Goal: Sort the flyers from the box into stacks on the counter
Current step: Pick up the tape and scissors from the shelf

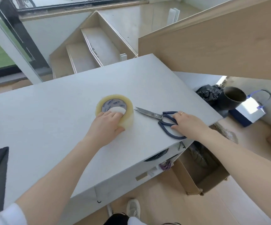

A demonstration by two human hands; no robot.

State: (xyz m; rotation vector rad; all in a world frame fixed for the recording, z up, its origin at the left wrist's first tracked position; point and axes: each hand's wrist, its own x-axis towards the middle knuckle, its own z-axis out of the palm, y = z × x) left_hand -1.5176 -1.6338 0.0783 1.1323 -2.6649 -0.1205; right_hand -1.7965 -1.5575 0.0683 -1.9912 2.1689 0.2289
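Box sits below right hand.

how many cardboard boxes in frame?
1: an open cardboard box on the floor below the counter's right edge, under the right hand's forearm. Its contents are too dark to tell; others may sit hidden under the counter.

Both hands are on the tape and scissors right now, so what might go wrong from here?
The scissors lie near the counter's edge, above the open box; the right hand could knock them off. Their blades point toward the tape roll and the left hand, risking a nick.
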